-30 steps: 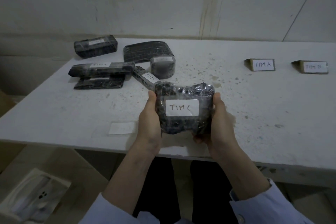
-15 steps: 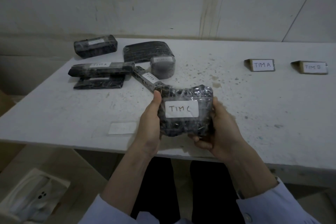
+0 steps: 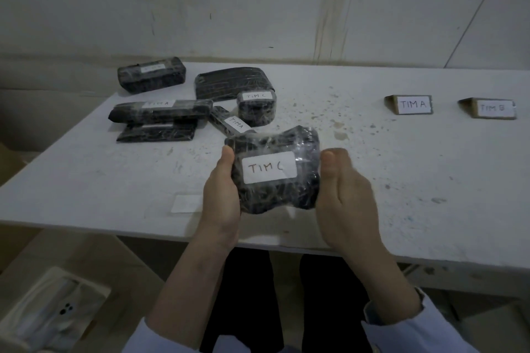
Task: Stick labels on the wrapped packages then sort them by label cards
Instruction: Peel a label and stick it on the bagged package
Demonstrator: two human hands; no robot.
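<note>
Lying left of our grip: a paper slip (image 3: 186, 203), with wrapped packages (image 3: 159, 110) beyond. Our left hand (image 3: 220, 198) and right hand (image 3: 348, 200) clasp the TIM C package (image 3: 275, 195) by its sides above the table (image 3: 86, 180); two cards (image 3: 413, 104) stand beyond-right.

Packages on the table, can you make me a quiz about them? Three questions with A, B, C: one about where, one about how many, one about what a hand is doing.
1. Where is the TIM A card?
A. left of the TIM B card
B. on the pile
C. in a hand

2. How many cards can you see standing on the table?
A. one
B. two
C. five

3. What is the left hand doing?
A. lying flat
B. gripping the package
C. pointing

Answers:
1 A: they stand side by side, with TIM A to the left.
2 B: only those two show.
3 B: its thumb lies over the package's edge.
</note>
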